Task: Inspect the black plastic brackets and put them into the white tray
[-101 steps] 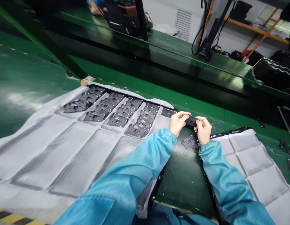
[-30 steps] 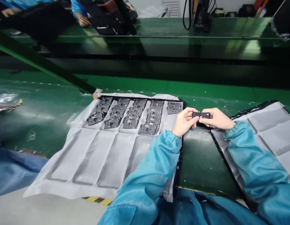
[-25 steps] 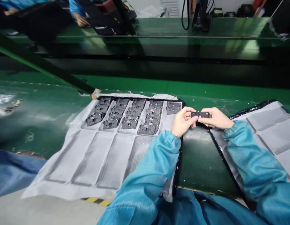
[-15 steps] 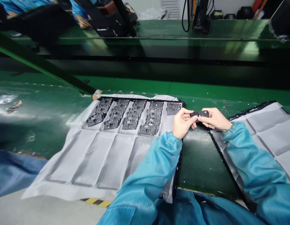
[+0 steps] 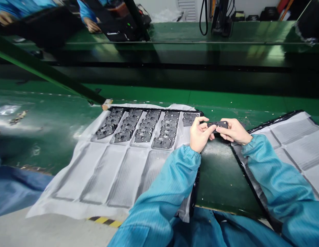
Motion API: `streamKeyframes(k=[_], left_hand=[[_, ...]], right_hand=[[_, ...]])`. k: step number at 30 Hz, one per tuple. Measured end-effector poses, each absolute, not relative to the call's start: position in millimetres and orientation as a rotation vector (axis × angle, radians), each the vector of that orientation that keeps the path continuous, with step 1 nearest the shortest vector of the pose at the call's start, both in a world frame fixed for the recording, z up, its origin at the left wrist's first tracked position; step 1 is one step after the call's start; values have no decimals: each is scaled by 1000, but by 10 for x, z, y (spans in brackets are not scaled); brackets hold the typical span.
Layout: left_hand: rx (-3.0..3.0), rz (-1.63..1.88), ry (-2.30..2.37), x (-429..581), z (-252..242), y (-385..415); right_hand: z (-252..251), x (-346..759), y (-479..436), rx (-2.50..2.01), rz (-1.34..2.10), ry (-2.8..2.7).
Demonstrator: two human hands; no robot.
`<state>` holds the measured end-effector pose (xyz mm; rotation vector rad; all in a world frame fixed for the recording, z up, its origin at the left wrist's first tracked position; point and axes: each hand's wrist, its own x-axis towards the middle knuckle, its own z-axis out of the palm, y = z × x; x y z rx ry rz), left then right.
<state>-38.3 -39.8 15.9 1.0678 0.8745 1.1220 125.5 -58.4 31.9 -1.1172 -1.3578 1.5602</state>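
Both my hands hold one small flat black plastic part (image 5: pixel 217 125) above the green bench. My left hand (image 5: pixel 200 134) pinches its left end, fingers curled. My right hand (image 5: pixel 233 130) grips its right end with thumb on top. Just left of my hands lies a grey moulded tray (image 5: pixel 107 171) with black edges. Its far pockets hold rows of several black parts (image 5: pixel 144 127) like the one held; the near pockets show bare grey. A second grey tray (image 5: pixel 298 144) lies to my right under my right sleeve.
The green bench top (image 5: pixel 218 175) shows between the two trays. A dark conveyor channel (image 5: pixel 174 72) runs across behind them. Another person's hand (image 5: pixel 91 24) works at a black device at the far left. Cables and a stand (image 5: pixel 218 17) rise at the back. A blue-clad person (image 5: pixel 10 185) is at lower left.
Since 3.4 s ago the view has swung to face the trays squarely. Over the last second my hands have stayed on the black part, drifting slightly left toward the tray.
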Motion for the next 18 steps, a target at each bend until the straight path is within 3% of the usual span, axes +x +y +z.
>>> streamKeyframes(k=[9,18], left_hand=[[1067,1181,928,-374,61,-390],[1082,1272,928,-362,99,-408]], right_hand=[[285,1208,-586,-1151,1509,-1395],[267,1028,-631,-1269,1183,-1319]])
